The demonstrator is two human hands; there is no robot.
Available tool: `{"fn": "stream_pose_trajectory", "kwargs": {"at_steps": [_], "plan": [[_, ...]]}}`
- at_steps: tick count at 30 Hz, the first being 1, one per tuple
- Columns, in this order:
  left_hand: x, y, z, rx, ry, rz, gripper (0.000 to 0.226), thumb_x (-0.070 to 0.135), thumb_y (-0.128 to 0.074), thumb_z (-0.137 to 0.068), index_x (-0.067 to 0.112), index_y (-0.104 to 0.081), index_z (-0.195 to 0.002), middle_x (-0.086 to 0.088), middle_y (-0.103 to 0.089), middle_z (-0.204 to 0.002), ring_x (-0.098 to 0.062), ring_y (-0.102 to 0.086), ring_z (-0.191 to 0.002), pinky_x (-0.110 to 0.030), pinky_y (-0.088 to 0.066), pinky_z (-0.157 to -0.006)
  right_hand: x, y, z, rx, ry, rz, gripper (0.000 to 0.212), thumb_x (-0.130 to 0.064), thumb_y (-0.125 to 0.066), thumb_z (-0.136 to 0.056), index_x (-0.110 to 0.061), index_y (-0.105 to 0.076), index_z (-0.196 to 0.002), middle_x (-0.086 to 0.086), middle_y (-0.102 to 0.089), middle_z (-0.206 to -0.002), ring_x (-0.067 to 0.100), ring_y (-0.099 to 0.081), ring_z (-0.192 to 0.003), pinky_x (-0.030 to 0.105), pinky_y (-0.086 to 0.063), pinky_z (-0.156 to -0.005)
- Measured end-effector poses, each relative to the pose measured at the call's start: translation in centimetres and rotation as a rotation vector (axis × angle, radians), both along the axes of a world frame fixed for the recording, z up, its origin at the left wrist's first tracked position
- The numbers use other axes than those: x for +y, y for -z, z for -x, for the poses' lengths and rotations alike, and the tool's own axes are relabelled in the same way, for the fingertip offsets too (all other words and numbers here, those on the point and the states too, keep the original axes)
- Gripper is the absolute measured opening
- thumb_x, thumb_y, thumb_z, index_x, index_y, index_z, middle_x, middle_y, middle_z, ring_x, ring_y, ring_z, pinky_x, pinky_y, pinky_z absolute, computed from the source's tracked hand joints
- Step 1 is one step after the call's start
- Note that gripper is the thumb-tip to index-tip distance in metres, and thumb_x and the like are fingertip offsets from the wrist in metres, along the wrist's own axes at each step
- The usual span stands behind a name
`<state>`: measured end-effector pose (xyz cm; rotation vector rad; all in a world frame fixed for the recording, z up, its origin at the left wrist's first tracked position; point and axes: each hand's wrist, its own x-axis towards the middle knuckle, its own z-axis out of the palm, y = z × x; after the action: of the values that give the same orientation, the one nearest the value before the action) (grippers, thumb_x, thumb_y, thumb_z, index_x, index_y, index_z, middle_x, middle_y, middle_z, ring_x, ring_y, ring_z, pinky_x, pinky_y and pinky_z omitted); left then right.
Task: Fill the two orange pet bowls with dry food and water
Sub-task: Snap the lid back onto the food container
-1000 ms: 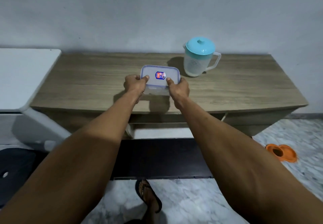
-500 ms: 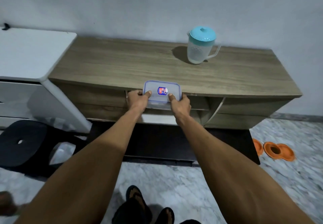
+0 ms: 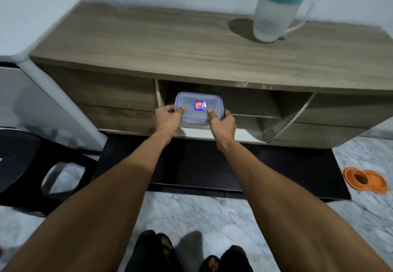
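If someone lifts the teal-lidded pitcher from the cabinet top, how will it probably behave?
The teal-lidded pitcher looks like rigid translucent plastic, so it should stay stiff. It is tall for its base, so a sideways push may tip it. Its side handle should give a firm hold.

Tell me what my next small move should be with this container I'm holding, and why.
Probably carry the lidded container rightward and down toward the orange bowls on the floor. Both the left hand and right hand grip it in front of the cabinet shelf opening, lid on, and the bowls sit well off to the right.
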<state>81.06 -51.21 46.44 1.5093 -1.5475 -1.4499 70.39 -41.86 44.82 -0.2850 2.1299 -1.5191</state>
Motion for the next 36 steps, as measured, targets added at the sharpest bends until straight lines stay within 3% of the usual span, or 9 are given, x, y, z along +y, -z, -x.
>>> {"fn": "stream_pose_trajectory", "kwargs": {"at_steps": [5,8,11,14,16,19,21,30,36], "plan": [[-3.2,5.1,1.5,0.075,-0.027,0.055,0.040,0.021,-0.073,-0.083,0.003,-0.063,-0.117,-0.010,-0.070,-0.110,-0.016,-0.064,-0.089,-0.013,-0.047,-0.064,-3.7,4.7,1.8,0.076,0.017,0.039,0.038,-0.033,-0.069,-0.088,-0.011,-0.063,-0.118,0.005,-0.066,-0.101,0.022,-0.062,-0.093,0.024,-0.046,-0.084],[-5.0,7.5,2.5,0.095,-0.035,0.105,0.045,0.023,-0.074,-0.080,0.007,-0.059,-0.119,-0.009,-0.069,-0.110,-0.018,-0.065,-0.094,-0.027,-0.053,-0.083,-6.1,7.2,3.1,0.128,0.020,0.063,0.040,-0.034,-0.070,-0.087,-0.007,-0.064,-0.115,0.009,-0.070,-0.106,0.026,-0.064,-0.100,0.028,-0.047,-0.090],[-6.7,9.1,3.7,0.117,0.003,0.123,0.054,0.021,-0.072,-0.080,0.006,-0.051,-0.127,-0.012,-0.064,-0.120,-0.025,-0.062,-0.109,-0.038,-0.051,-0.098,-8.5,8.8,4.5,0.138,0.028,0.050,0.059,-0.038,-0.067,-0.088,-0.003,-0.053,-0.133,0.017,-0.060,-0.130,0.031,-0.054,-0.122,0.031,-0.041,-0.102],[-7.9,10.0,5.1,0.134,0.018,0.164,0.072,0.022,-0.069,-0.086,0.002,-0.034,-0.145,-0.017,-0.049,-0.142,-0.027,-0.048,-0.131,-0.031,-0.038,-0.111,-10.8,10.2,6.2,0.144,0.025,0.049,0.052,-0.033,-0.066,-0.089,-0.004,-0.056,-0.131,0.017,-0.061,-0.128,0.029,-0.058,-0.112,0.023,-0.043,-0.089],[-8.6,10.3,5.8,0.060,0.022,0.199,0.065,0.024,-0.063,-0.091,0.002,-0.034,-0.145,-0.014,-0.049,-0.139,-0.024,-0.046,-0.130,-0.027,-0.038,-0.102,-12.0,10.5,6.9,0.156,0.049,0.071,0.047,-0.030,-0.067,-0.089,-0.006,-0.059,-0.129,0.015,-0.063,-0.125,0.028,-0.060,-0.110,0.019,-0.040,-0.084],[-9.4,10.5,6.5,-0.024,0.031,0.249,0.038,0.023,-0.058,-0.093,0.001,-0.051,-0.123,-0.008,-0.052,-0.103,-0.022,-0.053,-0.100,-0.026,-0.036,-0.075,-13.4,10.8,7.6,0.162,0.041,0.117,0.056,-0.031,-0.068,-0.090,-0.008,-0.053,-0.138,0.012,-0.057,-0.137,0.027,-0.053,-0.126,0.020,-0.037,-0.099],[-10.0,10.9,6.8,-0.052,0.015,0.268,0.031,0.022,-0.059,-0.092,-0.001,-0.057,-0.112,-0.008,-0.055,-0.096,-0.020,-0.052,-0.088,-0.025,-0.035,-0.071,-14.3,11.0,8.0,0.187,0.004,0.102,0.059,-0.036,-0.068,-0.090,-0.009,-0.051,-0.139,0.011,-0.057,-0.138,0.026,-0.051,-0.129,0.021,-0.035,-0.104],[-10.2,10.5,7.1,-0.124,0.010,0.214,0.027,0.010,-0.054,-0.090,-0.004,-0.060,-0.112,-0.012,-0.059,-0.097,-0.024,-0.055,-0.091,-0.024,-0.036,-0.074,-15.3,11.1,9.0,0.419,-0.045,-0.122,0.051,-0.050,-0.054,-0.094,-0.011,-0.060,-0.128,0.013,-0.062,-0.128,0.029,-0.057,-0.119,0.029,-0.042,-0.094],[-9.8,8.6,6.6,-0.081,0.049,0.147,0.041,0.025,-0.059,-0.091,-0.002,-0.057,-0.123,-0.016,-0.063,-0.122,-0.030,-0.058,-0.114,-0.030,-0.045,-0.093,-12.8,8.7,8.0,0.225,-0.070,-0.123,0.052,-0.037,-0.054,-0.097,-0.007,-0.051,-0.139,0.015,-0.055,-0.139,0.031,-0.050,-0.129,0.027,-0.038,-0.103]]}}
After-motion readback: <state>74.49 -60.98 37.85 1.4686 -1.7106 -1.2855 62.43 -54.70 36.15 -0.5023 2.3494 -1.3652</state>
